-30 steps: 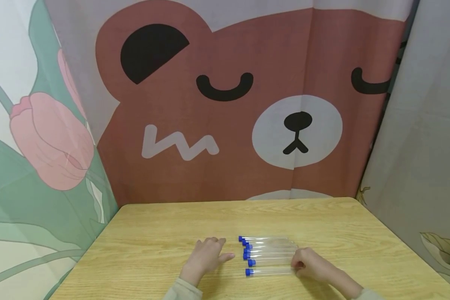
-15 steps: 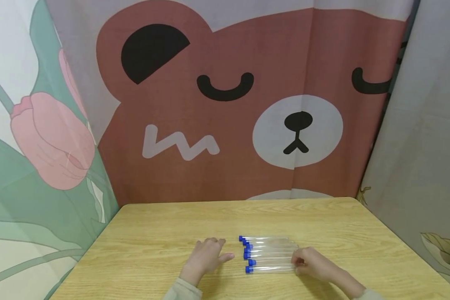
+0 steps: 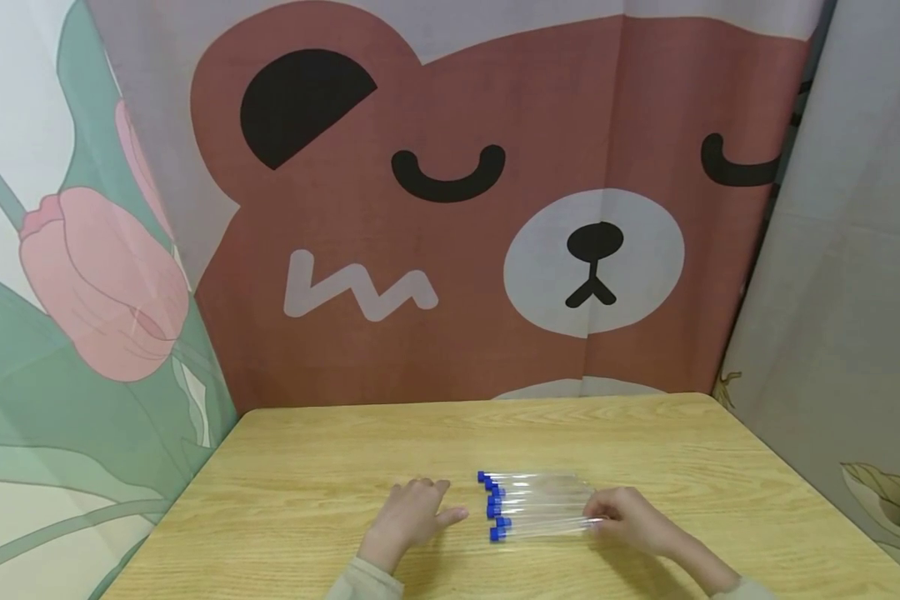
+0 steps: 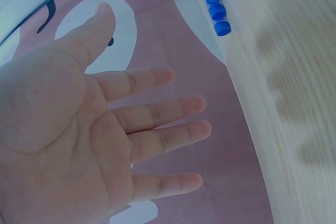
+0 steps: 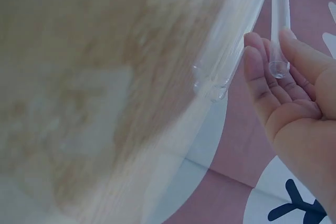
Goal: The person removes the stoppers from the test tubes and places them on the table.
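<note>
Several clear test tubes [image 3: 540, 503] with blue caps lie side by side on the table, caps toward the left. My right hand [image 3: 630, 518] pinches the nearest test tube [image 3: 547, 528] by its rounded end. In the right wrist view that pinched tube [image 5: 280, 14] stands apart from the others, held between thumb and fingers. My left hand [image 3: 412, 514] hovers left of the blue caps [image 3: 493, 505] with fingers spread and nothing in it. The left wrist view shows its bare palm [image 4: 58, 129] with the row of caps [image 4: 216, 3] beyond.
The wood-grain table [image 3: 330, 450] reaches back to a curtain [image 3: 465, 350] printed with a bear face. Another curtain [image 3: 105, 333], with tulips, hangs at the left, and a pale one [image 3: 832, 333] at the right.
The nearest test tube has shifted away from me, closer to the others, and its rounded end has lifted in my right hand. The left hand has stayed in place.
</note>
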The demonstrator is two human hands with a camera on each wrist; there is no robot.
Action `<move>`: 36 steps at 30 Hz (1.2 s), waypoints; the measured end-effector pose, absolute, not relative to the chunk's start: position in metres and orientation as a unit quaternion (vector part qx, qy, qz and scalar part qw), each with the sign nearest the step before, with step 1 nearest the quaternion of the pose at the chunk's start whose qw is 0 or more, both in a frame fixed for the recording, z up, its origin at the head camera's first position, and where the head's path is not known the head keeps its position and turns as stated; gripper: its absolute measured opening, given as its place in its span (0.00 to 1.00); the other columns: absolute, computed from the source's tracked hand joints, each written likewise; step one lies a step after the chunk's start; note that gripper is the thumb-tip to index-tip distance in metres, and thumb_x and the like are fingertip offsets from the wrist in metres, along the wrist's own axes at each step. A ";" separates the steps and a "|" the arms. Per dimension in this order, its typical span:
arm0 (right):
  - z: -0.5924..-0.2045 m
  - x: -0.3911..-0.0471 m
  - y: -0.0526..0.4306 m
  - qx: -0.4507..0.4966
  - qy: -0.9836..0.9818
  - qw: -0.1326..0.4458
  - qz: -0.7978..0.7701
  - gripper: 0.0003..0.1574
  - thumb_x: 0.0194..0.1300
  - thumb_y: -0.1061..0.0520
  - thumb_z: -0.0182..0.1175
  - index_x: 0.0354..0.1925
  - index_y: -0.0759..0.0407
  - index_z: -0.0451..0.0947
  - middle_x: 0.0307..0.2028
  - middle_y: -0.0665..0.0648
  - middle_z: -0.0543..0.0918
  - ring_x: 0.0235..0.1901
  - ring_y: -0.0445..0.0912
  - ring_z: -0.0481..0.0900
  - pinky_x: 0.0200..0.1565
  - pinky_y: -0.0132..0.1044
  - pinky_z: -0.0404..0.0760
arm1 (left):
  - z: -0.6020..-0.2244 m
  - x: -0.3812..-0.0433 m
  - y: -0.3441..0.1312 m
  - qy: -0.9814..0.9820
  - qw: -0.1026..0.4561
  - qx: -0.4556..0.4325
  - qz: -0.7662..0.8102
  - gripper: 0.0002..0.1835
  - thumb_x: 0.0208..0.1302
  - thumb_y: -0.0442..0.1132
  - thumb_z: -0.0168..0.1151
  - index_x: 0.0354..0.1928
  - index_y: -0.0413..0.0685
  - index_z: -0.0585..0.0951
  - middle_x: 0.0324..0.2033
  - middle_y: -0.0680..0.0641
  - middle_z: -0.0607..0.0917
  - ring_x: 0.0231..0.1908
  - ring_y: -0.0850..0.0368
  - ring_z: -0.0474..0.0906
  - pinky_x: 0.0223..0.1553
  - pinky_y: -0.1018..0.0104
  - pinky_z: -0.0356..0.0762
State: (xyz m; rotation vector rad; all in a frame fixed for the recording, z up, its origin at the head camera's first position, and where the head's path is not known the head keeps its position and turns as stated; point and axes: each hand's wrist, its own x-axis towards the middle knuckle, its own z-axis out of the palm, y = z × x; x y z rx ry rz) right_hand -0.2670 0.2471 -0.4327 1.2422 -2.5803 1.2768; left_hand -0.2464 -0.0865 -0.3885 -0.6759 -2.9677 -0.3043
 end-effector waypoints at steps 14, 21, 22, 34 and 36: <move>-0.427 -0.268 0.247 0.368 -0.788 -0.036 0.493 0.09 0.60 0.68 0.53 0.35 0.78 0.72 0.24 0.66 0.77 0.23 0.49 0.78 0.25 0.40 0.78 | -0.389 -0.245 -0.086 -0.968 0.042 -0.224 -0.107 0.30 0.58 0.58 0.52 0.52 0.40 0.74 0.44 0.39 0.78 0.46 0.43 0.73 0.47 0.42 0.65; -0.422 -0.265 0.244 0.343 -0.784 -0.046 0.515 0.13 0.61 0.66 0.53 0.37 0.80 0.70 0.27 0.71 0.75 0.25 0.47 0.78 0.27 0.41 0.78 | -0.389 -0.244 -0.084 -0.966 0.030 -0.231 -0.115 0.32 0.58 0.60 0.51 0.53 0.40 0.74 0.45 0.40 0.78 0.47 0.44 0.73 0.47 0.44 0.66; -0.422 -0.265 0.244 0.338 -0.784 -0.048 0.518 0.13 0.62 0.66 0.53 0.37 0.81 0.70 0.27 0.71 0.75 0.25 0.46 0.79 0.27 0.40 0.78 | -0.389 -0.244 -0.084 -0.965 0.029 -0.234 -0.116 0.31 0.58 0.59 0.51 0.53 0.40 0.74 0.45 0.40 0.78 0.47 0.44 0.73 0.47 0.45 0.67; -0.419 -0.266 0.236 0.346 -0.778 -0.037 0.523 0.14 0.61 0.66 0.53 0.38 0.81 0.70 0.26 0.68 0.76 0.25 0.45 0.78 0.27 0.38 0.78 | -0.389 -0.249 -0.081 -0.937 0.041 -0.290 -0.189 0.28 0.60 0.56 0.53 0.54 0.41 0.73 0.46 0.45 0.79 0.46 0.51 0.75 0.46 0.60 0.71; -0.419 -0.266 0.235 0.344 -0.778 -0.040 0.525 0.14 0.62 0.66 0.53 0.38 0.81 0.70 0.27 0.69 0.76 0.25 0.45 0.78 0.27 0.38 0.78 | -0.388 -0.251 -0.079 -0.930 0.042 -0.297 -0.211 0.28 0.60 0.55 0.53 0.54 0.42 0.73 0.46 0.46 0.79 0.44 0.53 0.76 0.44 0.62 0.72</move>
